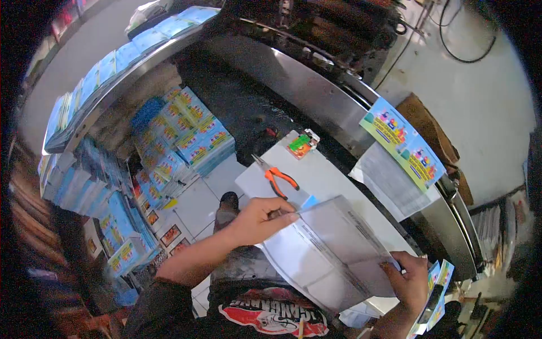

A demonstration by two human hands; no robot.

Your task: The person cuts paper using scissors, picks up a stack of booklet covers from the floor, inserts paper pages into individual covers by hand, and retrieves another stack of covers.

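A large, thin printed sheet (333, 248), pale and partly see-through, is stretched between both hands above the lap. My left hand (261, 221) pinches its upper left corner between thumb and fingers. At its lower right edge, my right hand (407, 281) grips it, with the thumb on the near side. Just beyond the sheet, orange-handled pliers (278, 178) lie on a white work surface (254, 183). Farther back on that surface sits a small green and orange packet (301, 146).
Stacks of colourful printed booklets (206, 141) stand on the tiled floor, with more piles (121, 226) at the left. A shelf at the upper left holds a row of booklets (107, 68). Printed sheets (402, 141) rest against the metal machine edge (316, 79) at right.
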